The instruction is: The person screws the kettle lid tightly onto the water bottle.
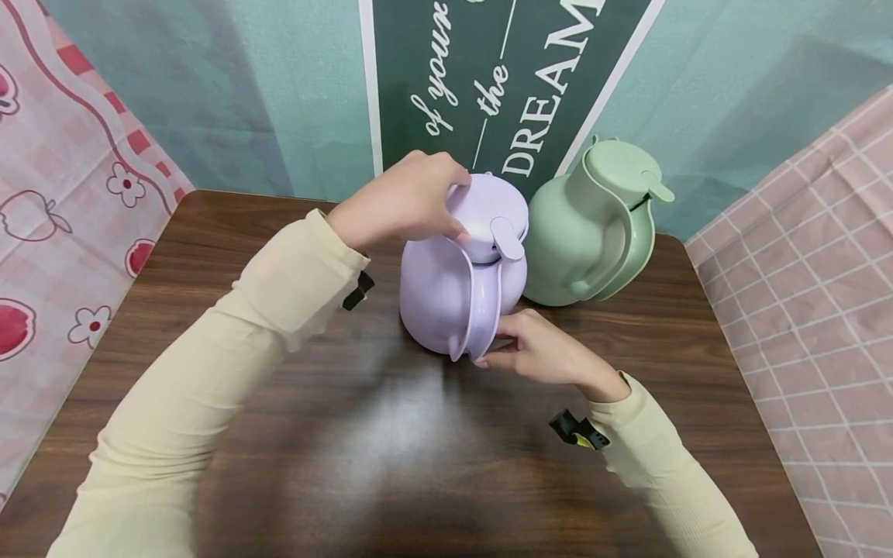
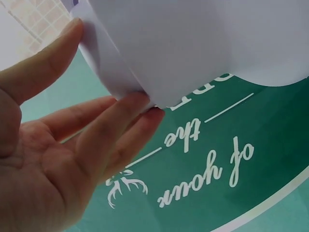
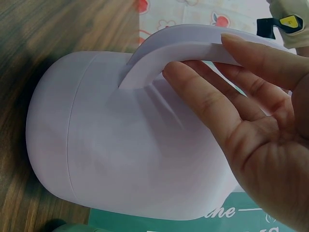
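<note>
A lavender thermos jug (image 1: 432,298) stands toward the back of the wooden table, its handle (image 1: 486,306) facing the front. My left hand (image 1: 412,198) grips the round lid (image 1: 495,205) from the left, thumb on the near side and fingers reaching behind. In the left wrist view the fingertips (image 2: 140,99) meet the lid's edge. Low on the handle, my right hand (image 1: 544,349) pinches it from the right. The right wrist view shows the thumb (image 3: 236,46) lying along the handle's outer side and the other fingers on its inner side.
Just right of the lavender jug is a green thermos jug (image 1: 568,240) with its own lid and handle. Behind both hangs a dark green banner (image 1: 446,46) with white lettering. The brown tabletop (image 1: 335,465) spreads in front. Patterned cloths border it left and right.
</note>
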Demonstrator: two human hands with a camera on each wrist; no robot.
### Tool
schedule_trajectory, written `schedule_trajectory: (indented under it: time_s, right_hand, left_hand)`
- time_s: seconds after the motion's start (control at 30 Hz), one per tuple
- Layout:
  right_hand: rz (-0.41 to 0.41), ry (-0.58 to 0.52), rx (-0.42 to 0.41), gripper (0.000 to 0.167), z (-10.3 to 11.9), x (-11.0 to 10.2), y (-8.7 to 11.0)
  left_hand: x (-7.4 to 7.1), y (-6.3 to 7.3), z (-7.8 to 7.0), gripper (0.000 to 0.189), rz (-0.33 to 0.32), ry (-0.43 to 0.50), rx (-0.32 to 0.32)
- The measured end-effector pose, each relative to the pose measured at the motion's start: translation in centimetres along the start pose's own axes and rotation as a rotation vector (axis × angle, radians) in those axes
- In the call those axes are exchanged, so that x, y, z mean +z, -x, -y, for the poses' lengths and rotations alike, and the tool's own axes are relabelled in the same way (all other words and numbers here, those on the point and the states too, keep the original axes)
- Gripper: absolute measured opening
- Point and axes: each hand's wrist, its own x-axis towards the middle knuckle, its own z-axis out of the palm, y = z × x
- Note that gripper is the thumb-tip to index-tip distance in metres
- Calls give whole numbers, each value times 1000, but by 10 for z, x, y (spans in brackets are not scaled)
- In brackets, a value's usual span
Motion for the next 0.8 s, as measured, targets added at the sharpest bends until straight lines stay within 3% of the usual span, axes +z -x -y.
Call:
schedule_trajectory:
  time_s: [0.23,0.47,0.8]
  right_hand:
    - [6,-10,13,13,1,-1,-1]
    - [1,5,16,12,1,-1,-1]
    - [-2,11,15,13,1,-1,0]
  left_hand:
    - [-1,-1,3,59,32,-6,6]
    - [1,3,-1,61,-3,18,-24]
    - [8,7,-13,33,-98,-6,-50]
